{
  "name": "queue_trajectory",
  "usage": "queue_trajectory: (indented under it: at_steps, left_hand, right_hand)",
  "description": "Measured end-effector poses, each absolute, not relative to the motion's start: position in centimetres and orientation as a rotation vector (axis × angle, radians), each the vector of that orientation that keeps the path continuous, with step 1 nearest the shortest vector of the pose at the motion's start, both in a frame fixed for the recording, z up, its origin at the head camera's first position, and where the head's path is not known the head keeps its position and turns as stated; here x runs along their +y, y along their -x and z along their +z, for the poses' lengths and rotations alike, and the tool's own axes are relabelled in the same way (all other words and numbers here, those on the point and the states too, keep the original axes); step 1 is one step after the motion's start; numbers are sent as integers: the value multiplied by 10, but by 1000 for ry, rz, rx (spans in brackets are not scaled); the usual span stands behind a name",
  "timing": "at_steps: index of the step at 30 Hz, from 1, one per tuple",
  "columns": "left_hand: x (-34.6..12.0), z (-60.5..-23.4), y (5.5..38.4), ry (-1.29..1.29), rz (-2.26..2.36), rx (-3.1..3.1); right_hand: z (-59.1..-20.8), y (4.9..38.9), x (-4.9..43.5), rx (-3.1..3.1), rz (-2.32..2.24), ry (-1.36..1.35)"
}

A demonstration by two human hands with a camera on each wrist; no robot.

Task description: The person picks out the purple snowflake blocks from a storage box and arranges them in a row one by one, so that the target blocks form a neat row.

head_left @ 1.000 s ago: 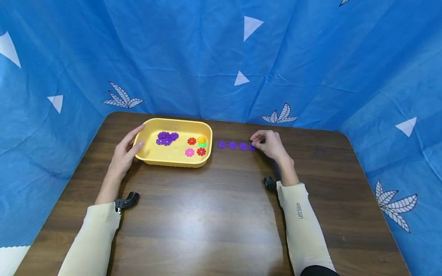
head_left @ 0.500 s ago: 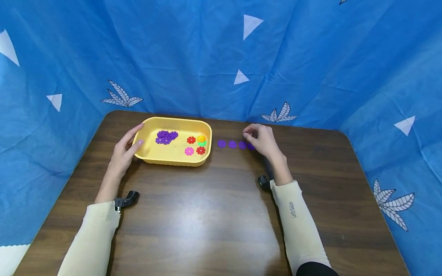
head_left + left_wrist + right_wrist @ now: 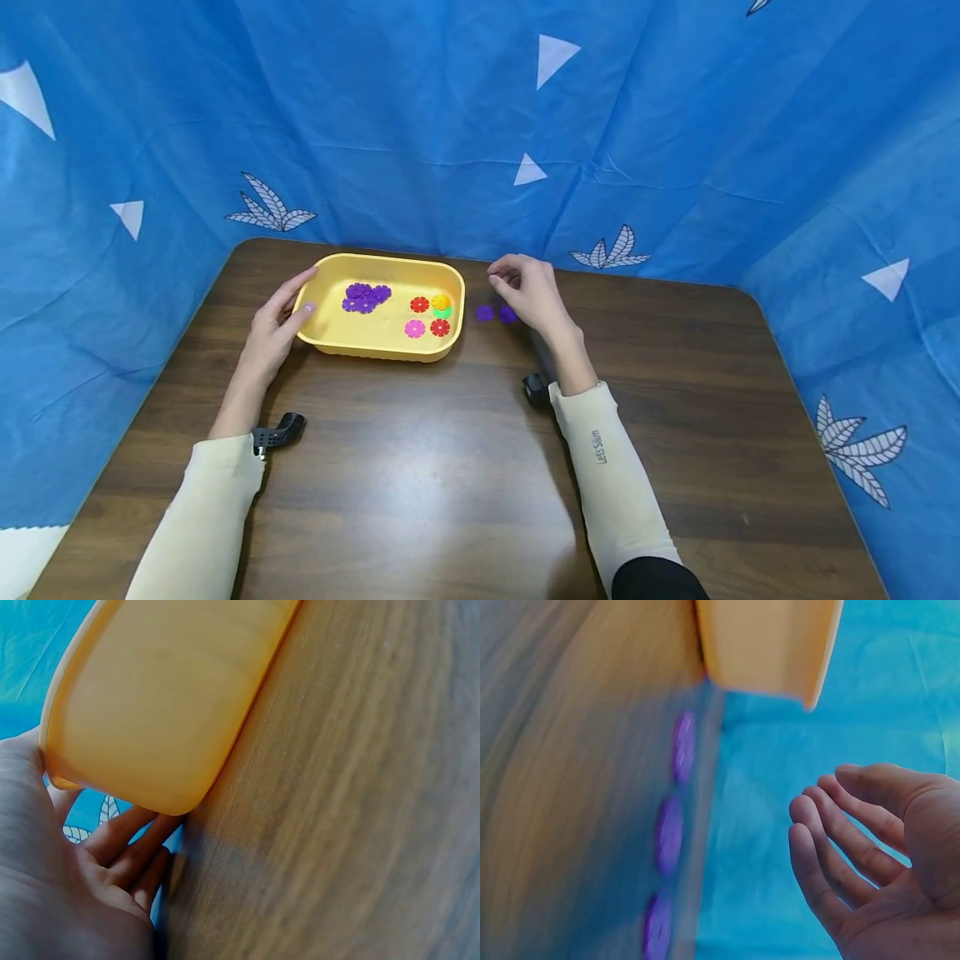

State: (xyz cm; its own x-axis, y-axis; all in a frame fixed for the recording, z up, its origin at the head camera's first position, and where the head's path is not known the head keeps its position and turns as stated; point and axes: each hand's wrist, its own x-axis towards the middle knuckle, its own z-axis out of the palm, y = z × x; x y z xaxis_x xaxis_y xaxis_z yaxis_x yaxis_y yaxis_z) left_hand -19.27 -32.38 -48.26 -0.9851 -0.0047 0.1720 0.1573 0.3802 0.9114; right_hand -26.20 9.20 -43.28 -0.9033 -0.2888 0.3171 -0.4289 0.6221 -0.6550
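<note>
A yellow plastic tray (image 3: pixel 360 337) stands on the wooden table. My left hand (image 3: pixel 267 329) grips its left end, with the thumb over the rim and the other fingers outside, as the left wrist view also shows. Inside lie a cluster of purple flower-shaped discs (image 3: pixel 365 298), a pink disc (image 3: pixel 415 328), red discs (image 3: pixel 440 327), a yellow disc (image 3: pixel 441 302) and a green one partly under it. To the tray's right, purple flower discs (image 3: pixel 668 836) lie in a row on the table. My right hand (image 3: pixel 534 293) hovers above this row, fingers loosely bent and holding nothing; it hides part of the row.
The brown wooden table (image 3: pixel 420 467) backs onto a blue cloth (image 3: pixel 420 125) with white triangles and leaf prints, which also hangs at both sides. A black wrist camera (image 3: pixel 281 432) sits on the left wrist, another on the right.
My right hand has let go of the last purple disc at the row's right end and moved left over the row toward the tray. The left hand stays on the tray.
</note>
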Motion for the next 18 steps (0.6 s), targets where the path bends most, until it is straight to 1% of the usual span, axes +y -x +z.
queue_trajectory:
  at_steps: [10, 18]
  left_hand:
    - [-325, -485, 193, 114, -1661, -2500]
    - [-323, -485, 193, 125, -1661, -2500]
  right_hand:
    - [-420, 264, 40, -2621, 1233, -702]
    - [-423, 265, 4, -2694, 1273, -812]
